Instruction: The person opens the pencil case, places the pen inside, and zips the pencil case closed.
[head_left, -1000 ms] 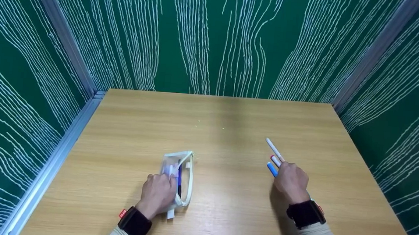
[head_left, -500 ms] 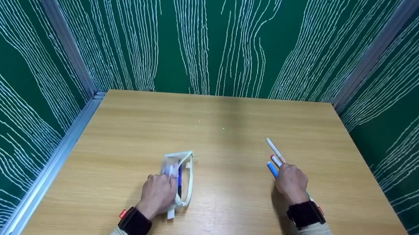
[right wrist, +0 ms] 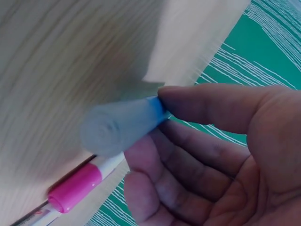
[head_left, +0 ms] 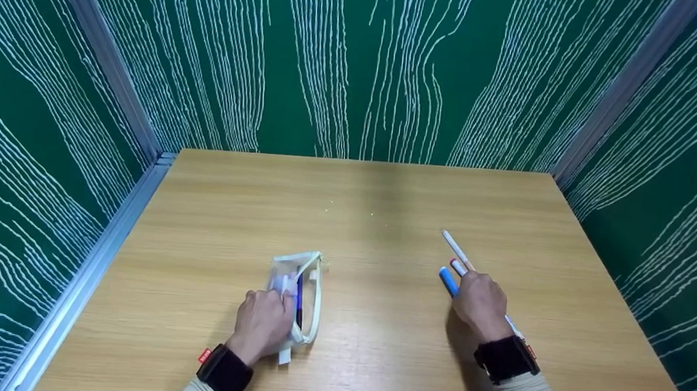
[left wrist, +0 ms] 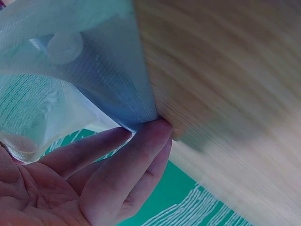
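Note:
My left hand (head_left: 263, 321) grips the near-left side of a white mesh pencil case (head_left: 316, 303) lying open on the table. A dark blue-purple pen (head_left: 299, 299) shows inside it. In the left wrist view, the fingertips press against the lower edge of the mesh (left wrist: 113, 61). On the right, my right hand (head_left: 481, 303) pinches a blue marker (head_left: 448, 280) between thumb and fingers; the right wrist view shows its pale end (right wrist: 108, 129) pointing at the camera. Close beside lie a pink-capped white marker (right wrist: 75, 188) and a slim white pen (head_left: 456, 248), both partly hidden by the hand.
The wooden table (head_left: 376, 320) fills the middle, with a few tiny pale specks on its far half. Green panels (head_left: 382, 69) with white wavy lines enclose it at the back and sides, framed by metal posts (head_left: 104, 49).
My right hand has shifted slightly left and nearer, carrying the blue marker's end left, away from the pink-capped one. The marker's other end now shows by the wrist. My left hand stays put.

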`<state>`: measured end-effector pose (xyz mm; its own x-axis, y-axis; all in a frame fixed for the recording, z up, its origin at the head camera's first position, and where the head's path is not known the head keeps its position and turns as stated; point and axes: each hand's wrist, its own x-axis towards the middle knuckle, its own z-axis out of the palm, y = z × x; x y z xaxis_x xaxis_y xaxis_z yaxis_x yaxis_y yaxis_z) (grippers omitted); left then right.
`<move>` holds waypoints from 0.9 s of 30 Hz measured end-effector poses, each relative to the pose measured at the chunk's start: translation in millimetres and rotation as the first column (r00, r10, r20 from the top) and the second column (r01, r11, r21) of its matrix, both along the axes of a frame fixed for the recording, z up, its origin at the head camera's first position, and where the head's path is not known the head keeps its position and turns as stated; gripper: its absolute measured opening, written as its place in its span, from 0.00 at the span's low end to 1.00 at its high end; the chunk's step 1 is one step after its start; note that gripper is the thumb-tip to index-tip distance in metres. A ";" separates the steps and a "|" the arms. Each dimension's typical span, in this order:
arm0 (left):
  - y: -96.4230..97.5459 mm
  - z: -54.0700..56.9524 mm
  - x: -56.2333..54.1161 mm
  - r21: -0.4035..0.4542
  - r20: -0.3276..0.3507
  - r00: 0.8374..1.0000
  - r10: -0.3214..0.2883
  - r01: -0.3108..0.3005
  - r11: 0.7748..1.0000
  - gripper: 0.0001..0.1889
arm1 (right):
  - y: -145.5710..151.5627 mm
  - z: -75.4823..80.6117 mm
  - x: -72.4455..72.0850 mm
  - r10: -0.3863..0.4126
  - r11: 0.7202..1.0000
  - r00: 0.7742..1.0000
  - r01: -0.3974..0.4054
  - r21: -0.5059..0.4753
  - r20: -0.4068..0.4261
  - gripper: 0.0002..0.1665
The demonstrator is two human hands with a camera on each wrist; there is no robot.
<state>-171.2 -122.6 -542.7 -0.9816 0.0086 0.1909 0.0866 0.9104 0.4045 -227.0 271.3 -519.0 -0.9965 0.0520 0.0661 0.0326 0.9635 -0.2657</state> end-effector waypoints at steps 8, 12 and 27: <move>-0.6 1.3 -0.3 0.007 0.028 1.000 0.001 -0.001 1.000 0.26 | -9.7 -1.9 1.8 0.064 0.995 0.994 -0.070 -0.069 -0.085 0.17; -0.8 1.2 -0.8 0.013 0.029 1.000 0.000 -0.001 1.000 0.26 | -16.7 -1.8 3.3 0.087 0.990 0.988 -0.100 -0.096 -0.127 0.24; -0.4 0.2 -1.4 0.021 0.021 1.000 0.014 -0.015 1.000 0.25 | -53.3 3.9 7.8 0.074 0.967 0.994 -0.090 -0.240 -0.075 0.29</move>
